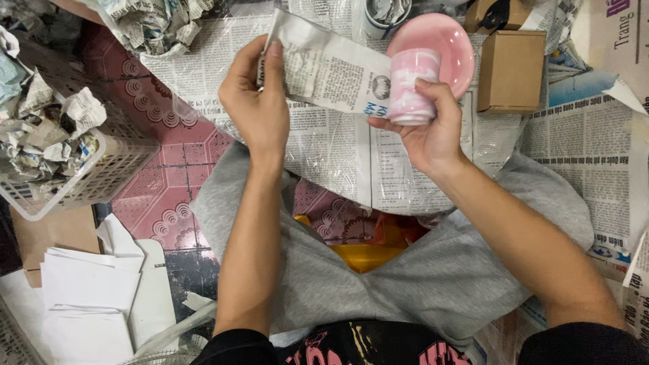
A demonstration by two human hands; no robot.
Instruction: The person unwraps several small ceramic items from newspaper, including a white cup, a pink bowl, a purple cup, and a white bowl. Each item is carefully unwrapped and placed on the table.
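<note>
**A:** Above the lap, both hands were mid-wrap. Right hand (424,132) was closed round a pink-and-white marbled cup (411,86), thumb underneath, fingers over the side. Left hand (255,101) pinched the far end of a newspaper strip (324,67), thumb and fingers shut on its edge. Strip ran taut between the two, its near end touching the cup.

**B:** Where did the cup sit relative to the rest?

**A:** Held in the air, on its side, just in front of a pink bowl (446,40) that lay on the newspaper sheets (338,155) covering the floor. Small cardboard box (512,69) just right of the bowl. White basket (101,172) of crumpled paper well off to the left.

**B:** Any advice on the wrap itself?

**A:** My read: the strip needed to stay square to the cup's axis, otherwise it would spiral off one end. Left hand should have kept light tension while the right rolled the cup into the paper; slack makes a loose sleeve. Grip looked secure, but glazed ceramic is slick, so I'd have kept the thumb under it.

**B:** Risks?

**A:** Bowl was close behind the cup, so a knock between them seemed the main one. Couldn't tell whether the strip was already tucked under the cup or only laid against it.
</note>
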